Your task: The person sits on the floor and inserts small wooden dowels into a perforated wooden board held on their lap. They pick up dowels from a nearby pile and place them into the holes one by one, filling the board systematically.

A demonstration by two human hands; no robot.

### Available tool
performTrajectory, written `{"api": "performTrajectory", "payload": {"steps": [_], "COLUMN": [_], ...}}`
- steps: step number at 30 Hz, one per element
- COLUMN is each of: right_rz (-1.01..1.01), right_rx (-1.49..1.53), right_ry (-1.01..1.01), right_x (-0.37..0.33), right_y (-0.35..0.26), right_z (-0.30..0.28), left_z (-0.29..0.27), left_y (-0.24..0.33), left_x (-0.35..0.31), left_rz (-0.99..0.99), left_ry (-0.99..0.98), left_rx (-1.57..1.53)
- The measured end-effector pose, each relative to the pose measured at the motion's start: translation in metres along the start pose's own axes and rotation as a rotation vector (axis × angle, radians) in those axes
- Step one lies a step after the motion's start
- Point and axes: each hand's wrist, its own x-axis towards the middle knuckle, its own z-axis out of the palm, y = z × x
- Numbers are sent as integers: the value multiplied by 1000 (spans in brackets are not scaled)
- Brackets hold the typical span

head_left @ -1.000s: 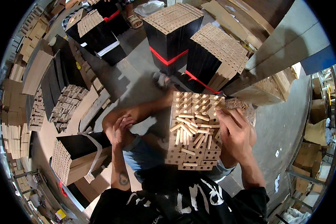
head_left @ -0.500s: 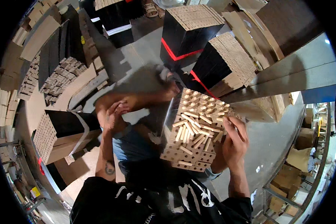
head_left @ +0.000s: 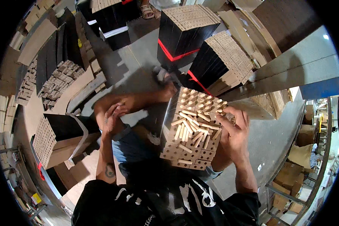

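Brown cardboard boxes [head_left: 290,177] are sitting stacked on metal shelving at the lower right edge, their sides plain and square. More tan cardboard cartons [head_left: 5,101] are piling up along the far left rim (bent by the lens, so their outlines are hard to tell). A small yellow package [head_left: 36,198] is lying near the lower left rim. No signs or screens are showing.
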Motion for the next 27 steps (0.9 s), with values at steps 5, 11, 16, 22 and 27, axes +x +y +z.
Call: {"api": "performTrajectory", "payload": {"steps": [5, 11, 16, 22, 27], "right_rz": [-54, -49, -6, 398, 531], "right_rx": [63, -48, 307, 574, 572], "right_ry": [-92, -228, -106, 92, 245], "right_x": [27, 33, 35, -11, -28], "right_y": [-19, -9, -3, 11, 1], "right_z": [-15, -1, -26, -30, -1], "left_z": [-1, -21, -4, -28, -45], "left_y": [4, -19, 13, -19, -35], "left_x": [3, 18, -1, 23, 20], "left_rz": [17, 65, 32, -18, 67], "left_ry": [-25, 17, -22, -83, -142], "left_rx": [-31, 280, -69, -145, -179]}}
